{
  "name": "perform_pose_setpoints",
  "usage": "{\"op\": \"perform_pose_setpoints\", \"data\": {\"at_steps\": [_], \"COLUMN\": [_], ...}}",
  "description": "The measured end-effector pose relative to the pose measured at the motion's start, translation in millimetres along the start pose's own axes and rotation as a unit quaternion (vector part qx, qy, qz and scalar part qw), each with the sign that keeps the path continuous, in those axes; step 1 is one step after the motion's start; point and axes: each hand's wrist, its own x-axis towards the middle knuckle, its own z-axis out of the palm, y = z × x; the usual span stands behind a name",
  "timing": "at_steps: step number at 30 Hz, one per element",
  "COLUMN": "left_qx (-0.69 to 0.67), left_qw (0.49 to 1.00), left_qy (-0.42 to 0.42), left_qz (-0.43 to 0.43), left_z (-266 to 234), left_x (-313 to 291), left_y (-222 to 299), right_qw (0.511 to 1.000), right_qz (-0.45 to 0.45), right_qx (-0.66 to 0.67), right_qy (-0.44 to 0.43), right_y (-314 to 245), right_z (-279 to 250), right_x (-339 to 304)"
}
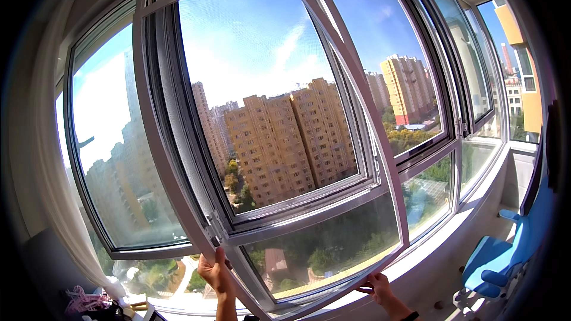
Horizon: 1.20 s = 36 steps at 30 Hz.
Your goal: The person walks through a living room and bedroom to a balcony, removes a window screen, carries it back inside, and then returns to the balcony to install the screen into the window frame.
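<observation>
"Pale frame (165, 142) nearest lens, standing in front of window (309, 211). Long axis?"
"Upward, leaning leftward, away from both hands."
"Nearer hand to long side?"
"Left hand (217, 274): holding left side low down, fingers curled round it."
"Right hand (379, 290)?"
"At bottom edge, fingers partly bent. Can't tell if gripping."

There were two bare hands, one left hand (215, 274) and one right hand (380, 290), at one large, pale grey, thin rectangular frame (397, 202). Left of that frame were one dark-edged glass window sash (128, 178) with one dark handle (87, 141), one long white fabric curtain (66, 214) and one pink tangle (86, 301). Right of it was one bright blue chair (483, 260) with two blue armrests (495, 277).
</observation>
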Motion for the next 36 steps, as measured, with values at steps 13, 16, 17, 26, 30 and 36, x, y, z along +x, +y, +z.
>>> {"op": "perform_pose_setpoints", "data": {"at_steps": [13, 16, 17, 26, 30, 36], "left_qx": [0.111, 0.133, 0.144, 0.255, 0.307, 0.422], "left_qw": [0.993, 0.991, 0.989, 0.963, 0.945, 0.89], "left_qy": [-0.008, -0.007, -0.014, -0.076, -0.082, -0.078], "left_qz": [0.028, -0.002, -0.005, 0.039, 0.071, 0.151], "left_z": [-51, -75, -78, -89, -96, -139], "left_x": [-54, -57, -59, -33, -32, -21], "left_y": [33, 55, 63, 143, 166, 193], "right_qw": [0.978, 0.98, 0.98, 0.954, 0.925, 0.899], "right_qz": [0.137, 0.148, 0.156, 0.197, 0.303, 0.295], "right_qx": [0.154, 0.128, 0.123, 0.225, 0.226, -0.248], "right_qy": [0.005, -0.013, 0.006, -0.022, -0.043, -0.207], "right_y": [134, 161, 163, 198, 203, 146], "right_z": [-37, -15, -7, 65, 77, 25], "right_x": [-85, -136, -152, -234, -244, -263]}}
